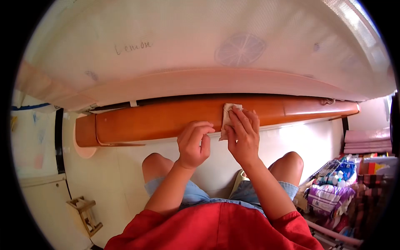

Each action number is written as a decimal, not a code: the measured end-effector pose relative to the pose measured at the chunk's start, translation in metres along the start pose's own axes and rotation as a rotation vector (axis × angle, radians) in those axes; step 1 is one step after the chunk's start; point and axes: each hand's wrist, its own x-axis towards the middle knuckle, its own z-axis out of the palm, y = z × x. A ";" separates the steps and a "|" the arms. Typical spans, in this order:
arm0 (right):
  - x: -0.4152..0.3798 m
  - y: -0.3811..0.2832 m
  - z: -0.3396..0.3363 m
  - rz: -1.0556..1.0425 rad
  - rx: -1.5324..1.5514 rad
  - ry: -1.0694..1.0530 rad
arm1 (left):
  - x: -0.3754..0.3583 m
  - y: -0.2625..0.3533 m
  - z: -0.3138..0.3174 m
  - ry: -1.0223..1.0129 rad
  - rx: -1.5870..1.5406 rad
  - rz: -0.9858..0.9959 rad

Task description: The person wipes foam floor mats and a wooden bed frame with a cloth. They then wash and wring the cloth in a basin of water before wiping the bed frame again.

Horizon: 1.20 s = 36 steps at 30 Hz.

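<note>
A long, glossy orange-brown wooden board [175, 116], like a bed's side rail, runs across the view in front of me. Pressed against its face is a folded whitish cloth [226, 111], held under the fingers of my right hand [245, 135]. A loose corner of the cloth hangs by the thumb at the board's lower edge. My left hand [193, 143] is just left of it, close to that same edge, its fingers curled in and nothing showing in them.
Pale netting [179, 54] with a "Lemon" print hangs above the board. A small wooden stool [86, 214] is on the floor at left. Purple packages [329, 199] and other goods are piled at right. My knees are bent below the board, a light green slipper [238, 181] between them.
</note>
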 end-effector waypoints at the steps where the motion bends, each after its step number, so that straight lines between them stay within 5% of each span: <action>1: -0.003 0.002 0.001 0.001 0.018 0.031 | 0.002 -0.002 0.000 0.001 -0.021 0.007; 17: 0.019 -0.027 0.029 -0.149 0.201 -0.074 | 0.009 -0.011 0.001 0.277 -0.071 -0.050; 27: 0.012 0.015 0.009 0.051 0.149 0.053 | 0.004 -0.015 -0.002 0.232 0.042 -0.006; 36: 0.037 -0.018 0.044 -0.160 0.210 -0.065 | 0.002 -0.018 -0.002 0.249 0.029 -0.077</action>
